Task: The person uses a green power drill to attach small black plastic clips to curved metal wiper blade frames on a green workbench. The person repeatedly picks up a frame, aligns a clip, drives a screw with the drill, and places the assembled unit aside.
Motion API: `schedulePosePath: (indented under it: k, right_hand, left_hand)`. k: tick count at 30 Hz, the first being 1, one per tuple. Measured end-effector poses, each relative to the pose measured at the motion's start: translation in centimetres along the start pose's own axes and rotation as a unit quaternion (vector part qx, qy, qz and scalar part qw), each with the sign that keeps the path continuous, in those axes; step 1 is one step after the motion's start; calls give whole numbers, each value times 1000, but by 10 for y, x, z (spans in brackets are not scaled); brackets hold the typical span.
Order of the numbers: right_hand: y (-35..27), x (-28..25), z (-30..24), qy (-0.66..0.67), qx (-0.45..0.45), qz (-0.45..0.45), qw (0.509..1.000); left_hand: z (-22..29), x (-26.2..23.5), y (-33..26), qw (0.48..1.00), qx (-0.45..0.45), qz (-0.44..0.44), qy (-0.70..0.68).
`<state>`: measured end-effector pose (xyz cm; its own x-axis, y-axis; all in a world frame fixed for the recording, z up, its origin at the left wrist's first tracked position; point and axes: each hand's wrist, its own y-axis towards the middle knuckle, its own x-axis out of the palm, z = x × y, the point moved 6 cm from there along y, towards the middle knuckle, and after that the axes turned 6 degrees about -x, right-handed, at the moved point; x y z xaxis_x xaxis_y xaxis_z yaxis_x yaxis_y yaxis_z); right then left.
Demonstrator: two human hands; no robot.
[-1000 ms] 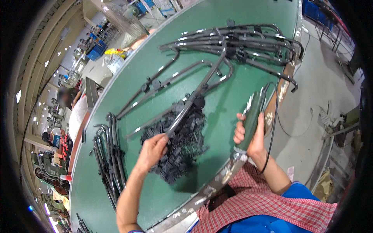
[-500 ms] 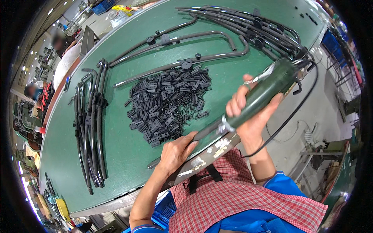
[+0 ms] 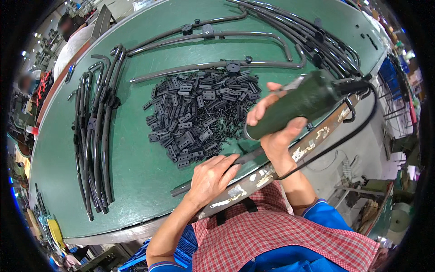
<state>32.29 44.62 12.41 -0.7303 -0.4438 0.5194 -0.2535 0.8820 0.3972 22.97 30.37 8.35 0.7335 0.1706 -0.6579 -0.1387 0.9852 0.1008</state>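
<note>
My left hand [image 3: 213,177] is wrapped over a dark metal tube [image 3: 181,188] lying along the near edge of the green table [image 3: 145,195]. In my right hand [image 3: 277,124] is a dark green, corded power screwdriver [image 3: 294,108], held slanting with its front end low, just right of the loose screws. Its tip is blurred and hard to make out. Beyond my hands spreads a pile of small black drilled blocks [image 3: 183,122], with small dark screws [image 3: 226,129] heaped at its right side.
Bent dark tubes with black fittings lie in a bundle [image 3: 97,122] at the left and another [image 3: 312,43] at the far right. Single bent tubes [image 3: 190,68] lie behind the pile. A black cord [image 3: 353,136] hangs at the right. Another person [image 3: 72,27] is at the far left.
The screwdriver has come off the tube and moved left and away from me, to the screws' edge. My left hand keeps hold of the tube. The view has shifted slightly.
</note>
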Motion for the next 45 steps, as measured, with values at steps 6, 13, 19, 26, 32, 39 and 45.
schedulePosePath:
  k: [6,13,19,26,32,39,45]
  right_hand:
    - [-4,4,-22,143,31,37,989]
    - [-12,9,-27,162,19,50,985]
    - [-12,16,-31,157,-9,-1,988]
    - [-15,13,-30,177,25,-12,984]
    - [-24,-27,-22,210,86,150,962]
    - [-42,-59,-15,257,144,216,931]
    - [-57,-45,-7,218,202,236,925]
  left_hand:
    - [-18,-9,-3,959,-173,85,-207]
    - [-11,-11,0,992,-28,68,-106]
    - [-9,-12,-1,992,-14,78,-95]
    - [1,-10,-3,993,43,111,-22]
    - [10,-11,0,997,35,70,20]
    - [-2,-17,-4,993,26,77,-86]
    - [-24,-33,0,976,-111,167,-81]
